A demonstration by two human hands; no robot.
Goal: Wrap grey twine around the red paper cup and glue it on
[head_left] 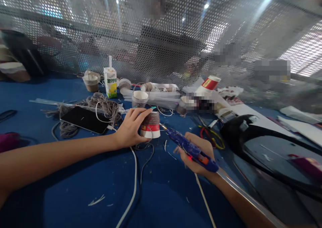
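Note:
My left hand [132, 125] grips a paper cup [152, 129], fingers over its top and thumb under its lower edge. Grey-brown cord is wound round the cup's upper part; red and white show below. My right hand [197, 150] is closed round a blue hot glue gun [190, 145], its metal nozzle close to the cup's right side. A clear glue stick [246, 189] runs out of the gun's back over my forearm. From the cup a loose grey cord [147, 162] trails down the table, beside a white cable [136, 174].
A phone [84, 119] lies left of a tangle of grey cord [105, 105]. Behind stand a drink carton [110, 83] with a straw and several cord-wrapped cups. Scissors [212, 137] and a black strap [236, 130] are at right. A perforated metal screen [120, 30] rises behind the blue table [83, 174].

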